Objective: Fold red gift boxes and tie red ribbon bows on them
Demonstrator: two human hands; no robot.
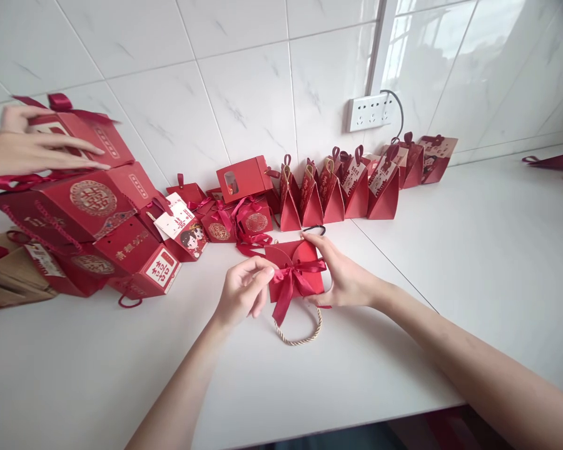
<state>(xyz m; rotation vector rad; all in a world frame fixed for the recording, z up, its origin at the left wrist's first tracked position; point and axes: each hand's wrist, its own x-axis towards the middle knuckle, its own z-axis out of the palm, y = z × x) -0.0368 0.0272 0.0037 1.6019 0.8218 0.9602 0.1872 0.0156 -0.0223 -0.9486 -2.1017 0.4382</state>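
A small red gift box (304, 249) lies on the white table in front of me, tied with a dark red satin ribbon (285, 299) in a bow. My left hand (246, 289) is closed in a pinch on the left loop of that ribbon. On the box's right side, my right hand (347, 272) grips it between thumb and fingers. A twisted gold cord handle (298, 342) loops out from the near side of the box onto the table. Part of the box is covered by the bow and by my right fingers.
At the left, another person's hand (42, 147) rests on a stack of red gift boxes (91, 197). Several triangular red boxes (333, 200) stand along the tiled wall beneath a power strip (370, 112). More ribboned boxes (258, 222) sit behind my box.
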